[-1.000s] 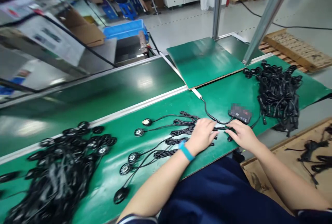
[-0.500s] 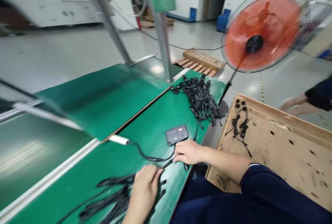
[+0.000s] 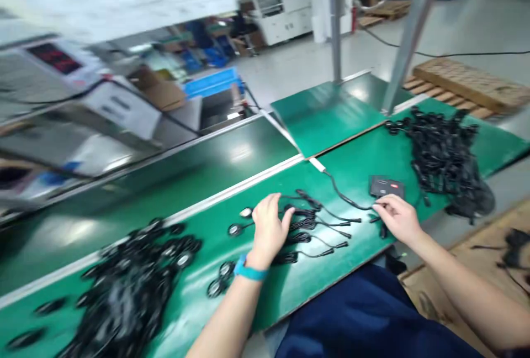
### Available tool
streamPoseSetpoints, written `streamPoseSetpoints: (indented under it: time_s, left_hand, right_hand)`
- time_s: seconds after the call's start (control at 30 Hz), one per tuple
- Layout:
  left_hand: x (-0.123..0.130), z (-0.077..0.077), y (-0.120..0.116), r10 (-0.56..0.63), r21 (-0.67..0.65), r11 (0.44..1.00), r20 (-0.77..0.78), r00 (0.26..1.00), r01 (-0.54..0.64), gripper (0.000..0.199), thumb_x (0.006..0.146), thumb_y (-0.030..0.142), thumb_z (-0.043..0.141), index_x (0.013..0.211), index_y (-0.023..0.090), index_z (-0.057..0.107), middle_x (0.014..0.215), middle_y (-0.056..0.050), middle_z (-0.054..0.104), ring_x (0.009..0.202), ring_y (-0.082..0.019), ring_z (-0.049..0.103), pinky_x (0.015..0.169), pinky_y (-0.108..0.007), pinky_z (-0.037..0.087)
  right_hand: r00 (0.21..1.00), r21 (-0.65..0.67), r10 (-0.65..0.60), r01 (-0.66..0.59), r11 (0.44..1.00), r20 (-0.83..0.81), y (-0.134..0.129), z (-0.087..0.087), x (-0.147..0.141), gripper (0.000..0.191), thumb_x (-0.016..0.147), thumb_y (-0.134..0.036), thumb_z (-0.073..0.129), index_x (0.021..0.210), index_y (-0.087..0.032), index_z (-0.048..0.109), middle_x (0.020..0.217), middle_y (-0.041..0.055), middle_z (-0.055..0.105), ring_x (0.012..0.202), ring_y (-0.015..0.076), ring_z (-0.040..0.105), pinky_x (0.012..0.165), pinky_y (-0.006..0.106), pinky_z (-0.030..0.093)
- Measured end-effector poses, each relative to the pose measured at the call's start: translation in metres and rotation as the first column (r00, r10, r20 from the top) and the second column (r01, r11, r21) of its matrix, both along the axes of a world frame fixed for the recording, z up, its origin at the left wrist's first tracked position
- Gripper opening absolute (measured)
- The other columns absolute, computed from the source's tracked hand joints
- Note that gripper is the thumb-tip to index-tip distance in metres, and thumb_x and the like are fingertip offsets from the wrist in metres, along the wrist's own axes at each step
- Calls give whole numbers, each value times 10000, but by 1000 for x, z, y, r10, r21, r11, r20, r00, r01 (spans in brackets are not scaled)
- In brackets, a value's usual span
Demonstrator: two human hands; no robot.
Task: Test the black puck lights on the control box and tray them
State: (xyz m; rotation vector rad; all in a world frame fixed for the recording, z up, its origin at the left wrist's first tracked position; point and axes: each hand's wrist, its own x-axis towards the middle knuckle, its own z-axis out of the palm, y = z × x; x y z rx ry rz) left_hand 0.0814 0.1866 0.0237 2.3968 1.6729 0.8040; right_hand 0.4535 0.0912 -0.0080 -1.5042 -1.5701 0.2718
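My left hand (image 3: 269, 225), with a teal band at the wrist, reaches over a row of black cables (image 3: 304, 224) with small round lamp-like heads (image 3: 235, 230). Its thumb stands apart from the fingers and I see nothing gripped. My right hand (image 3: 396, 219) pinches the end of a black cord (image 3: 343, 196) that runs from a white sleeve (image 3: 317, 164) on the bench. Just beyond that hand lies a flat black box (image 3: 386, 185) with a red mark. Short black connectors hang below the right fingers, partly hidden.
A heap of black cables with round heads (image 3: 128, 286) covers the bench's left end. Another black cable pile (image 3: 445, 148) lies at the right. A raised green board (image 3: 327, 117) and metal posts (image 3: 408, 43) stand behind. A brown tray (image 3: 447, 275) is at lower right.
The view has swung left. My left hand has left the cord near my right hand and moved left over the row of cables, its thumb now spread. My right hand still pinches by the box.
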Motion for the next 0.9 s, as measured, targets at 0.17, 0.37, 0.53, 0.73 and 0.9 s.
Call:
streamPoseSetpoints:
  time_s: [0.17, 0.37, 0.53, 0.73, 0.9]
  left_hand:
    - [-94, 8, 20, 403, -235, 874, -144, 904, -426, 584, 908, 392, 650, 1370, 59, 522, 1295, -282, 617, 1238, -408, 575, 1028, -610, 427]
    - [-94, 14, 20, 301, -326, 894, -73, 951, -309, 309, 861, 426, 726, 1061, 192, 688, 1086, -101, 736, 1043, -257, 667, 944, -390, 503]
    - [-92, 3, 24, 309, -286, 907, -42, 950, -308, 284, 858, 404, 698, 1048, 196, 667, 1042, -99, 744, 1014, -269, 685, 915, -398, 516]
    - [-94, -6, 23, 268, -293, 919, -26, 963, -264, 254, 877, 392, 635, 1033, 191, 640, 1066, -126, 732, 1050, -303, 675, 922, -436, 518]
    - [-96, -3, 24, 263, -295, 918, -47, 964, -265, 245, 873, 384, 649, 1024, 191, 639, 1071, -131, 714, 1059, -300, 662, 925, -433, 514]
  right_hand:
    - [961, 53, 266, -270, 961, 74, 50, 22, -74, 181, 990, -379, 616, 1027, -216, 687, 914, 52, 682, 744, 182, 623, 754, 343, 526]
    - [782, 5, 584, -599, 801, 217, 139, 15, -220, 266, 981, -419, 564, 1064, -202, 694, 1071, 95, 711, 1038, 284, 642, 954, 473, 521]
    - [697, -21, 672, -690, 724, 250, 185, -12, -298, 275, 955, -405, 500, 966, -220, 704, 960, 88, 706, 922, 274, 660, 851, 439, 541]
    - [692, -85, 686, -687, 721, 226, 197, -23, -310, 255, 916, -406, 489, 855, -258, 687, 871, 61, 676, 821, 247, 659, 761, 393, 526]
    - [661, -141, 729, -716, 684, 180, 199, -1, -318, 215, 838, -377, 532, 707, -236, 627, 739, 39, 651, 674, 210, 616, 640, 335, 475]
